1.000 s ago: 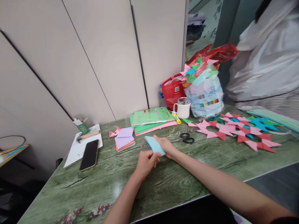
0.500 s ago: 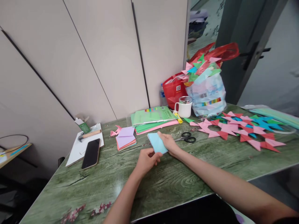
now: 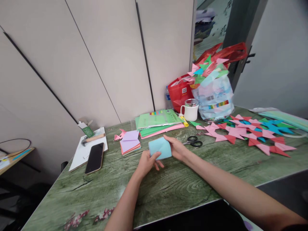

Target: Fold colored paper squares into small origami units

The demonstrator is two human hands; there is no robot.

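Observation:
Between both hands, over the middle of the table, is a light blue paper square [image 3: 159,146]; whether it is one sheet or a small stack I cannot tell. My left hand [image 3: 148,162] grips its lower left edge, thumb on top and the other fingers below. My right hand [image 3: 177,148] pinches its right side, thumb at the upper corner. Black-handled scissors [image 3: 194,141] lie just right of my right hand, their blades partly hidden. Left of the blue paper sits a stack of cut paper [image 3: 130,142], lilac on top, beside a small folded pink piece [image 3: 119,134].
Behind lie green paper packs [image 3: 158,118], a yellow glue stick [image 3: 184,121] and a white mug [image 3: 191,110]. Linked folded paper shapes [image 3: 237,131] spread at right, below a stuffed plastic bag [image 3: 214,96]. A phone [image 3: 95,158] and a hammer [image 3: 93,138] lie left.
The blue paper has turned flatter and shifted slightly left. My left thumb has moved onto its face, and the left fingers have spread beneath. The door at right stands at a different angle.

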